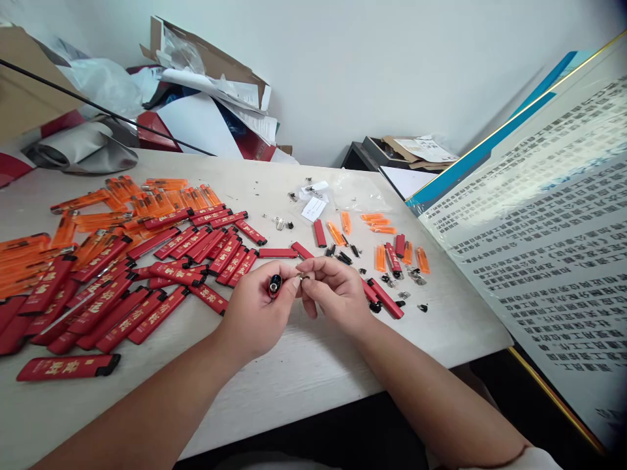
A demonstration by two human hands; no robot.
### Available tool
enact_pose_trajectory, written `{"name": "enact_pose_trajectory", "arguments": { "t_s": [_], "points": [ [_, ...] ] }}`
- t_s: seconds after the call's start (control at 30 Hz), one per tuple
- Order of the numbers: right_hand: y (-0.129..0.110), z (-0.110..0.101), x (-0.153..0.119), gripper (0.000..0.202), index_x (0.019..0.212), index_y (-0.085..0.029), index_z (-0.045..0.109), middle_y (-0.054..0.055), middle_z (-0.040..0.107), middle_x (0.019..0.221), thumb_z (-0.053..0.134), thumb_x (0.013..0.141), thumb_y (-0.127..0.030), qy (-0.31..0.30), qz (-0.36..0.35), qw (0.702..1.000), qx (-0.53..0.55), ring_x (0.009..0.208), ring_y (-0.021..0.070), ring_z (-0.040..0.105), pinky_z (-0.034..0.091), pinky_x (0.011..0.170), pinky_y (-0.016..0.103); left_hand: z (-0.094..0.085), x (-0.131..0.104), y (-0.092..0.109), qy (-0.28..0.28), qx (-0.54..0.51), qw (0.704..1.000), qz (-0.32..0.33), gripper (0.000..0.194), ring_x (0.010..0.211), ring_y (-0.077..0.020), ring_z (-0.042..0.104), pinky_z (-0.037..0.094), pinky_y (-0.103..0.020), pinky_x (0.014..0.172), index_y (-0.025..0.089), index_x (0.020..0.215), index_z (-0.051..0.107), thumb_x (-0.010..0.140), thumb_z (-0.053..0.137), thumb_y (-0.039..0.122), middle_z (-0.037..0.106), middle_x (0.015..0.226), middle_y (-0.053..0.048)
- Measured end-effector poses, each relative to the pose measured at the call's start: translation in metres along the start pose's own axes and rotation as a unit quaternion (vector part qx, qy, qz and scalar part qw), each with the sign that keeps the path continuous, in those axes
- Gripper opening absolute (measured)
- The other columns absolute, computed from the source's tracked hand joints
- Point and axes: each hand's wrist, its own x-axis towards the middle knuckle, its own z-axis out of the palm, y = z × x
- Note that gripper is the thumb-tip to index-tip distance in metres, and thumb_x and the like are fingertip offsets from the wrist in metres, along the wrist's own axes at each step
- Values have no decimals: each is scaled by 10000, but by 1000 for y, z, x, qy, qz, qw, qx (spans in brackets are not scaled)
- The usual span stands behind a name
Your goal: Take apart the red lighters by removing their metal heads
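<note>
Snugly clasping a lighter (pixel 275 285) in the left grip (pixel 260 310), presumably keeping it handy, while pinching a metal-looking part (pixel 304 277) in the right grip (pixel 337 290).

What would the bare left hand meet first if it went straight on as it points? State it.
Most likely the bare right hand, its fingertips directly ahead at a small, shiny metallic piece; depth leaves unclear whether the hands touch.

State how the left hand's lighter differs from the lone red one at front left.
The held lighter is in the left hand; the lone lighter lies on the table. The held lighter shows mainly its end, the lone lighter its gold-lettered side. Both have a black end.
</note>
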Motion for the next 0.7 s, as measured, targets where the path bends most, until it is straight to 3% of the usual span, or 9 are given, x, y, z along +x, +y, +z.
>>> {"name": "enact_pose_trajectory", "arguments": {
  "t_s": [0.1, 0.2, 0.43, 0.7],
  "points": [
    [1, 1, -2, 108, 883, -157, 629, -50, 577, 576, 631, 779, -185, 6, -61, 997, -40, 394, 66, 539, 442, 399, 199, 0, -3, 2, -1, 19, 999, 28, 171, 691, -137, 622, 513, -263, 713, 175, 820, 663, 890, 519, 233, 685, 684, -2],
    [2, 1, -2, 52, 825, -170, 627, -34, 603, 619, 621, 773, -177, 14, -94, 994, -54, 398, 61, 536, 441, 386, 197, 0, -4, 1, 8, 40, 999, 29, 188, 698, -146, 627, 511, -265, 690, 179, 762, 658, 879, 524, 240, 694, 689, -9],
    [4, 1, 1, 21, 750, -173, 624, -41, 589, 609, 619, 761, -189, 18, -74, 996, -36, 374, 39, 485, 374, 348, 173, 1, -3, 0, 41, 53, 998, 18, 186, 724, -161, 622, 488, -248, 616, 180, 679, 636, 835, 554, 239, 690, 685, -19],
    [7, 4, 1, 37, 785, -173, 655, -30, 580, 632, 619, 790, -177, 23, -116, 992, -49, 418, 43, 495, 376, 382, 184, 2, -2, 0, 39, -18, 999, 8, 168, 664, -134, 611, 509, -246, 657, 171, 713, 660, 837, 555, 216, 683, 662, -5]
  ]
}}
